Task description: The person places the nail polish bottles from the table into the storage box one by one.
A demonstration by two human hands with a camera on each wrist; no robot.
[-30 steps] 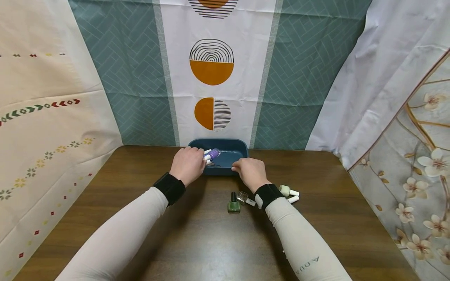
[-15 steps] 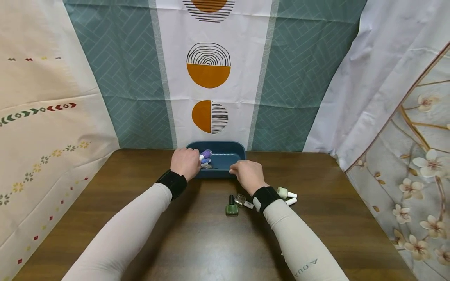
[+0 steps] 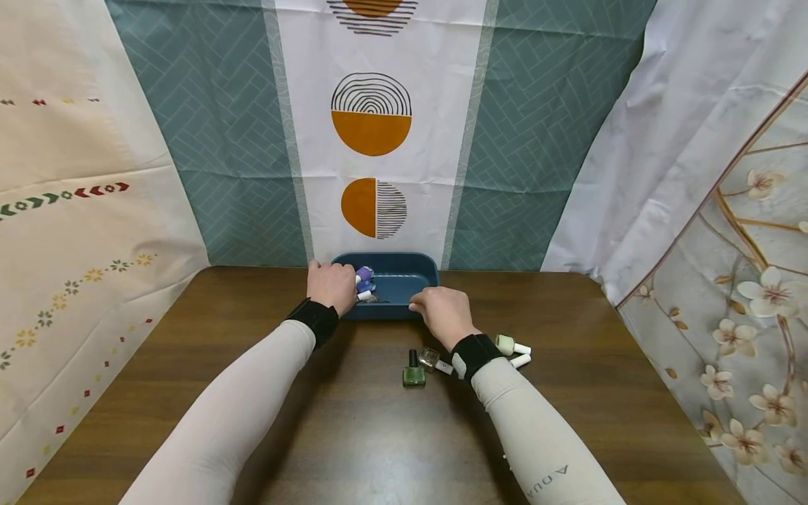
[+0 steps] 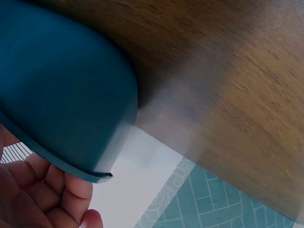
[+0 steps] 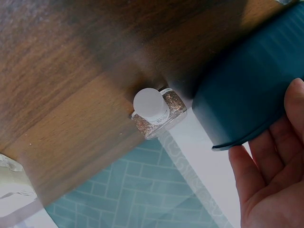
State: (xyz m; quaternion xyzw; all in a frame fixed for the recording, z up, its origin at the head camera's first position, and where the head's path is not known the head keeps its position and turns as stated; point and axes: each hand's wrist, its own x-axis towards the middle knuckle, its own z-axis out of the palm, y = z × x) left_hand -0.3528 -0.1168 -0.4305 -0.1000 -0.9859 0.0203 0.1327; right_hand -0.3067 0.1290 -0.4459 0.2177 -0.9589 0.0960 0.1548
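A dark blue bin [image 3: 386,312] stands at the table's far edge. My left hand [image 3: 331,287] grips its left end; in the left wrist view, curled fingers [image 4: 76,186] meet the rim. At the front right corner my right hand [image 3: 445,313] pinches the wall, with the thumb on one side and the fingers beneath the rim in the right wrist view. Inside, against the left end, lie a purple nail polish bottle [image 3: 365,273], a blue nail polish bottle [image 3: 365,286] and a white cap [image 3: 364,296]. My left hand partly hides that heap.
Near my right wrist, a green nail polish bottle [image 3: 413,376] with a black cap lies beside a clear glitter polish bottle [image 3: 429,359]. Farther right are a pale green polish bottle [image 3: 505,344] and another white cap [image 3: 520,360]. A patterned cloth [image 3: 372,112] hangs behind the table.
The bottles in the bin have slid left against its end and lie more spread out. My left hand has shifted slightly; my right hand keeps its hold. The whole head view drifts a little.
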